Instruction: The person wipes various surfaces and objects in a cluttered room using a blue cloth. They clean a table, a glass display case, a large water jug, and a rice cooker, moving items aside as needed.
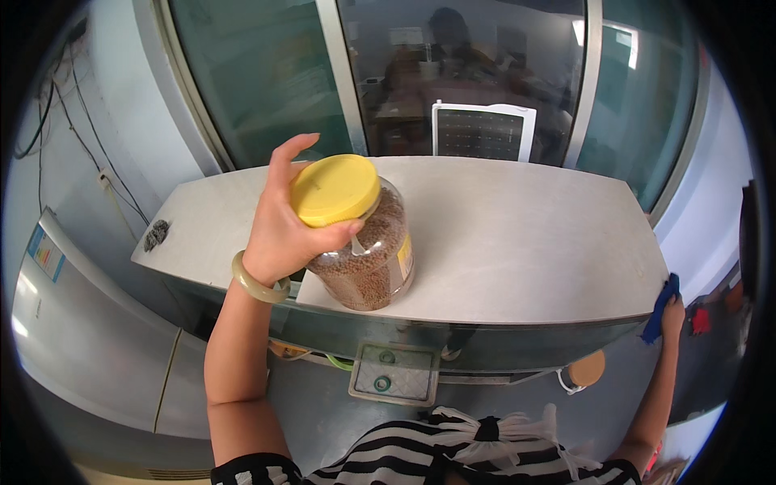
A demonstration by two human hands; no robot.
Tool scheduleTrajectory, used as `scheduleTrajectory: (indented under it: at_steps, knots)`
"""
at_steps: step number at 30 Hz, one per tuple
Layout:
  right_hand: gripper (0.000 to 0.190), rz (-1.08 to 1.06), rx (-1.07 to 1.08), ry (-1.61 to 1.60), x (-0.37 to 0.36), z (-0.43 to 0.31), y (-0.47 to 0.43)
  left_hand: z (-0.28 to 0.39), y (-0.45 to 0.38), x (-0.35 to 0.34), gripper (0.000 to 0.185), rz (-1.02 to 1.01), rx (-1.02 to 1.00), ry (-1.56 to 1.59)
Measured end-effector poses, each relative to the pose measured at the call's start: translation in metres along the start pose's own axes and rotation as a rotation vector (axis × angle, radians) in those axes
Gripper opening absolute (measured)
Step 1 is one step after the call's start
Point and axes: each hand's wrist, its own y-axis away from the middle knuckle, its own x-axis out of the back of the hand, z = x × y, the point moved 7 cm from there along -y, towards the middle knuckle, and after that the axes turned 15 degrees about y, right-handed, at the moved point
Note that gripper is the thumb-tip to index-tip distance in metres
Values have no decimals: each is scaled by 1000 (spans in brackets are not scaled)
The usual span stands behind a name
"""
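Note:
My left hand (288,221) grips a clear plastic jar (382,267) just below its yellow screw lid (336,189), thumb in front and fingers behind. Small brown pellets fill much of the jar, and a yellow label shows on its side. The jar is tilted a little over the front part of a pale tabletop (515,236); whether its base touches the top I cannot tell. Out at the right end of the table, my right hand (672,318) holds a dark blue cloth (661,309) against the table's corner.
A grey scouring pad (156,235) lies at the table's left end. To the left stands a silver refrigerator (103,339). Glass window panels (467,73) rise behind, with a white-framed panel (484,130) at the table's back edge. Below are a lidded box (394,374) and a round stool (587,368).

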Motion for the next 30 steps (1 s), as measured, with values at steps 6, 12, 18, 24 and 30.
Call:
scheduleTrajectory:
  at_steps: [6, 12, 18, 24, 30]
  knots:
    - [36, 162, -36, 43, 75, -14, 78, -9, 10, 27, 101, -117, -25, 90]
    - [37, 209, 315, -581, 285, -356, 186, -31, 5, 33, 123, -207, 28, 121]
    - [50, 108, 766, -641, 351, -599, 232, -59, 19, 28, 136, -205, 13, 463]
    - [70, -179, 1253, -379, 307, -684, 306, -65, 26, 32, 115, -209, 69, 411]
    - [47, 181, 1293, -578, 312, -665, 320, -68, 19, 36, 120, -217, 3, 295]
